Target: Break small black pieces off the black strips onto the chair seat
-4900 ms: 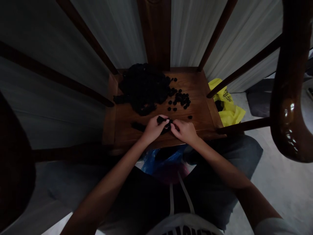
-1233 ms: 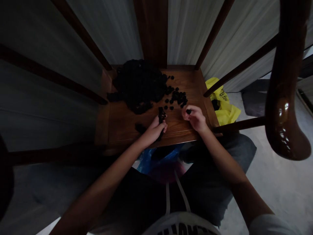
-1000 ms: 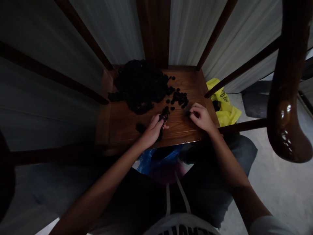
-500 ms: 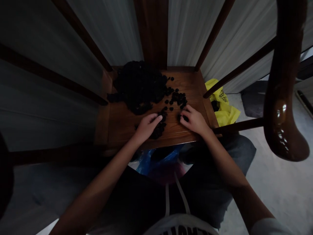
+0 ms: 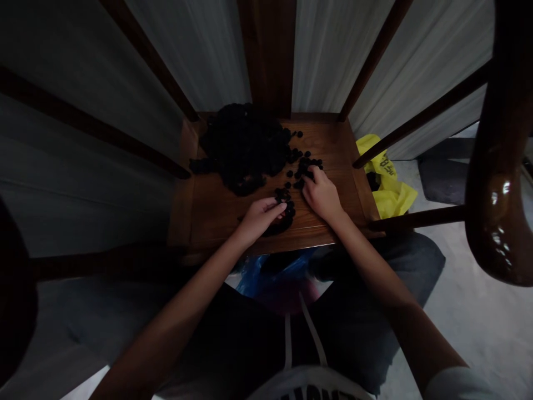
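Note:
A large heap of small black pieces (image 5: pixel 244 147) lies at the back left of a wooden chair seat (image 5: pixel 333 144). Several loose black round pieces (image 5: pixel 306 164) are scattered to its right. My left hand (image 5: pixel 259 218) rests near the seat's front, fingers curled on a black strip with round pieces (image 5: pixel 283 214). My right hand (image 5: pixel 320 193) reaches into the loose round pieces, fingers bent down onto them; what they hold, if anything, is hidden.
Dark wooden chair spindles and a centre back slat (image 5: pixel 268 55) rise behind the seat. A glossy wooden armrest (image 5: pixel 497 183) hangs at the right. A yellow plastic bag (image 5: pixel 387 186) lies right of the seat. A blue bag (image 5: pixel 270 269) sits below the front edge.
My right hand has moved from the seat's right front up and left into the loose round pieces. My left hand has stayed on the black strip near the front.

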Demonstrator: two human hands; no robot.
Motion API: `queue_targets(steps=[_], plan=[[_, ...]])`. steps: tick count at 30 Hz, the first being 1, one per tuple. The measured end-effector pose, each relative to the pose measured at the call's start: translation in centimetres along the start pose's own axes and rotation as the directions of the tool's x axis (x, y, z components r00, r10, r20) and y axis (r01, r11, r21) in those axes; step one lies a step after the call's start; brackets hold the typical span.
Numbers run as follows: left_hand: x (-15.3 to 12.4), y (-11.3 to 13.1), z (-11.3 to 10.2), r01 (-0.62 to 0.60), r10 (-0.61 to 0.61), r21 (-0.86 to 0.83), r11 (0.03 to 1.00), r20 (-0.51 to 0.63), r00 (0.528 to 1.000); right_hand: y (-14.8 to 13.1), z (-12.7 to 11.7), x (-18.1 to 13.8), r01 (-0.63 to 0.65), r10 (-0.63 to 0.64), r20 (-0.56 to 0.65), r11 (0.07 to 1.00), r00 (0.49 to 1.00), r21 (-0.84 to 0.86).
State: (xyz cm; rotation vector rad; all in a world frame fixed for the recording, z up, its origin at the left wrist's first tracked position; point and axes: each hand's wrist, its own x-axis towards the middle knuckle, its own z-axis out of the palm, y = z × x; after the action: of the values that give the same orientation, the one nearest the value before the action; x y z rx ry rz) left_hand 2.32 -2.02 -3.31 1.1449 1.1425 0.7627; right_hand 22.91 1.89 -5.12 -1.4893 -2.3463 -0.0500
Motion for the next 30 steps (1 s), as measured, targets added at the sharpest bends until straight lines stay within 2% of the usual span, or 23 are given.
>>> queue_targets(steps=[3, 9, 15, 17, 21, 26, 30], plan=[[0.0, 0.3, 0.0, 0.003, -0.003, 0.019, 1.000, 0.008, 1.000, -0.2, -0.1, 0.1, 0.021, -0.020, 0.026, 1.000, 0.999, -0.022], [0.0, -0.1, 0.1, 0.029, -0.029, -0.034, 0.999, 0.016, 0.999, -0.4, -0.5, -0.2, 0.031, -0.033, 0.031, 0.998, 0.999, 0.051], [0.2, -1.2, 0.3, 0.024, -0.027, -0.065, 0.998, -0.042, 0.999, -0.8, -2.2, -1.4, -0.037, 0.056, -0.087, 0.978, 0.995, 0.204], [0.3, -1.4, 0.3, 0.012, -0.015, -0.056, 0.998, -0.055, 0.998, -1.6, -2.6, -2.4, -0.048, 0.077, -0.086, 0.955, 0.993, 0.292], [0.3, -1.6, 0.5, -0.061, 0.060, -0.050, 0.997, -0.020, 0.998, -3.3, -2.5, -4.4, 0.003, -0.017, 0.028, 0.905, 0.999, 0.426], [0.3, -2.5, 0.9, -0.215, 0.218, 0.081, 0.973, -0.035, 0.975, -4.1, -1.9, -4.8, 0.062, -0.098, 0.138, 0.968, 0.986, 0.243], [0.2, -3.1, 0.9, -0.300, 0.305, 0.195, 0.934, 0.004, 0.952, -3.9, -2.2, -4.1, 0.091, -0.144, 0.210, 0.965, 0.967, 0.245]])
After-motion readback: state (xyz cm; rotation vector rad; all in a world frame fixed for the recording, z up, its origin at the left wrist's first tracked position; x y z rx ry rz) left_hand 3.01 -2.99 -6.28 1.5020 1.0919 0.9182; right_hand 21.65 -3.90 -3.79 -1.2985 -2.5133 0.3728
